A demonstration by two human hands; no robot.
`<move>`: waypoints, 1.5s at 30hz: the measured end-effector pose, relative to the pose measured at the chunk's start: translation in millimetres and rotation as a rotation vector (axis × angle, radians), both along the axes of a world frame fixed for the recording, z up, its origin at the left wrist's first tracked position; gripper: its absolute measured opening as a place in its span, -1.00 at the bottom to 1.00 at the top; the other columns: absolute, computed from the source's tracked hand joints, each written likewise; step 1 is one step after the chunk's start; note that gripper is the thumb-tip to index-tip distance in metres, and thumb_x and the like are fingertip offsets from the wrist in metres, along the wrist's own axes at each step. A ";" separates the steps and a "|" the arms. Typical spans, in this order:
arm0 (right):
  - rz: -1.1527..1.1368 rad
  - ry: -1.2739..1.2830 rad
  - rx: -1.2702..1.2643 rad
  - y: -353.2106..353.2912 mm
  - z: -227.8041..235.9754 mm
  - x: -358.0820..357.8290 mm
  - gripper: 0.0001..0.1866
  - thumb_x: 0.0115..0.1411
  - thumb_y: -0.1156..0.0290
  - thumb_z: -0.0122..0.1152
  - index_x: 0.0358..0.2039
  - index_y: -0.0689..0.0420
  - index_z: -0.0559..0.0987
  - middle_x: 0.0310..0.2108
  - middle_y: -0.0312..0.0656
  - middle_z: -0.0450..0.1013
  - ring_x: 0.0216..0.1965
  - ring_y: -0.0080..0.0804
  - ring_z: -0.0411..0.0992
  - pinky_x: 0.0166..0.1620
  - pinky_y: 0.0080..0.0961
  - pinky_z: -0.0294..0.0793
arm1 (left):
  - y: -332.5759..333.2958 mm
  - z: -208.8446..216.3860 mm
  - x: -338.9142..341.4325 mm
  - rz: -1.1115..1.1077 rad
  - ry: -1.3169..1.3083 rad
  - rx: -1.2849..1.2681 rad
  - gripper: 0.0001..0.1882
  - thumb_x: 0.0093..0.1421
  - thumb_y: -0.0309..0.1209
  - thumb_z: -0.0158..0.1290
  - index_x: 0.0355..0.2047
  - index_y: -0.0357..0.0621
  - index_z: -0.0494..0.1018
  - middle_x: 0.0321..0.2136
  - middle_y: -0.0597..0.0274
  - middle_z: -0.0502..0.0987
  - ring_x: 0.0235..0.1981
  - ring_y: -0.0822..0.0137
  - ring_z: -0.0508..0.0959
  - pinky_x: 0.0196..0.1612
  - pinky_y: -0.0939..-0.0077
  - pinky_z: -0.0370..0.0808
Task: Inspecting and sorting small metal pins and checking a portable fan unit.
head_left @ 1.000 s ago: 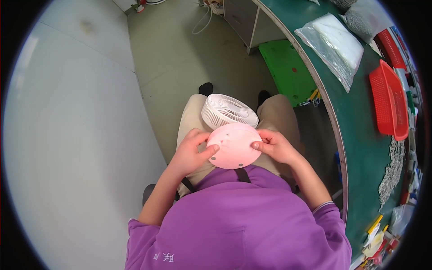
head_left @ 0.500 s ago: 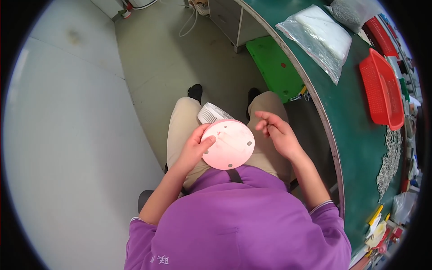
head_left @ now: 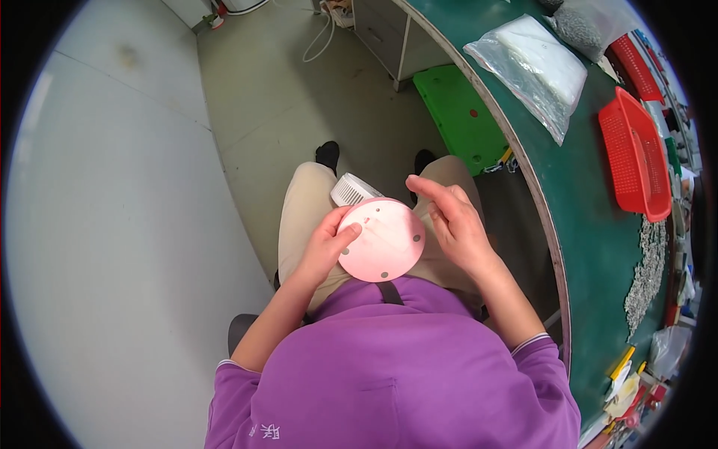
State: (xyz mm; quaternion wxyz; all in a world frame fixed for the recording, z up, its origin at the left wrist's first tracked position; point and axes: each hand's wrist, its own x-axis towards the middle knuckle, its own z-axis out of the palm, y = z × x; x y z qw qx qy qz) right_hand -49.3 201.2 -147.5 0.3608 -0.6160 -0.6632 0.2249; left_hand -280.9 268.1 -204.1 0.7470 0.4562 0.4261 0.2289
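A pink and white device, by its look a small desk fan [head_left: 385, 251], is held over my lap with its flat round base facing up. Several small grey spots dot the base near its rim. Beyond the base pokes out the white slatted head [head_left: 354, 190]. My left hand [head_left: 329, 239] grips the left edge of the base, thumb on top, its other fingers hidden underneath. Off to the right of the base, apart from it, my right hand [head_left: 456, 224] is open with nothing in it, index finger stretched forward and the others loosely bent.
To the right curves a green worktable [head_left: 550, 194] with a clear plastic bag [head_left: 535, 71], a red basket [head_left: 632, 157] and a heap of silvery chain-like pieces [head_left: 645, 277]. A green board [head_left: 460, 112] lies below its edge. A pale wall panel [head_left: 127, 239] stands left.
My right hand has moved up and slightly left, its index finger now extended further. My left hand and the fan have hardly moved. The view has shifted slightly.
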 end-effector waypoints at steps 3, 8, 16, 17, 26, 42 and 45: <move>-0.032 -0.010 -0.167 -2.6 -0.5 0.8 -0.57 0.20 0.65 -0.04 0.08 0.05 0.44 -0.12 -0.15 0.48 -0.23 -0.39 0.43 -0.07 -0.56 0.41 | 1.7 1.5 1.8 0.011 -0.012 -0.004 -0.61 0.24 -0.37 0.02 0.05 -0.26 0.33 -0.13 0.25 0.49 -0.12 0.46 0.46 -0.04 0.54 0.40; -0.245 0.364 -0.109 5.4 2.4 -8.4 -0.50 0.04 0.64 0.22 0.01 -0.06 0.50 -0.39 -0.27 0.43 -0.43 -0.54 0.38 -0.30 -0.64 0.47 | 6.7 3.4 1.6 0.038 -0.043 -0.003 -0.61 0.24 -0.38 0.02 0.04 -0.26 0.34 -0.12 0.24 0.49 -0.11 0.47 0.46 -0.03 0.54 0.39; -0.147 0.431 -0.274 9.7 3.0 -9.1 -0.90 0.01 0.60 0.29 -0.41 0.18 0.66 -0.41 -0.29 0.43 -0.44 -0.60 0.41 -0.35 -0.67 0.43 | 1.1 11.4 0.5 0.036 -0.037 -0.033 -0.59 0.24 -0.38 0.03 0.07 -0.26 0.32 -0.11 0.23 0.48 -0.10 0.46 0.46 -0.03 0.54 0.40; -0.147 0.429 -0.275 10.9 4.1 -11.1 -0.90 0.01 0.60 0.29 -0.41 0.18 0.66 -0.41 -0.29 0.43 -0.44 -0.60 0.41 -0.35 -0.67 0.43 | 0.6 14.2 0.4 0.007 -0.019 -0.014 -0.58 0.24 -0.38 0.03 0.08 -0.26 0.30 -0.09 0.22 0.47 -0.08 0.44 0.45 -0.01 0.52 0.39; -0.024 0.283 -0.118 11.8 4.3 -20.1 -0.79 0.06 0.55 0.24 -0.25 0.07 0.66 -0.38 -0.25 0.45 -0.40 -0.46 0.43 -0.38 -0.56 0.44 | -3.5 21.2 -0.9 -0.076 -0.055 0.023 -0.55 0.24 -0.42 0.05 0.11 -0.27 0.27 -0.05 0.21 0.44 -0.04 0.43 0.42 0.02 0.53 0.37; -0.079 0.118 -0.061 12.1 8.8 -31.4 -0.87 -0.04 0.50 0.31 -0.42 0.13 0.56 -0.38 -0.22 0.42 -0.38 -0.26 0.46 -0.33 -0.43 0.48 | -5.4 29.2 0.7 -0.121 -0.086 0.043 -0.51 0.23 -0.41 0.07 0.13 -0.29 0.24 -0.04 0.19 0.43 -0.03 0.44 0.42 0.03 0.52 0.38; -0.093 0.058 -0.020 14.2 2.9 -27.4 -0.78 -0.04 0.50 0.33 -0.32 0.14 0.57 -0.31 -0.20 0.41 -0.33 -0.35 0.46 -0.30 -0.49 0.48 | -6.0 30.8 0.3 -0.115 -0.090 0.047 -0.51 0.23 -0.40 0.08 0.13 -0.28 0.24 -0.04 0.19 0.44 -0.03 0.43 0.43 0.03 0.51 0.39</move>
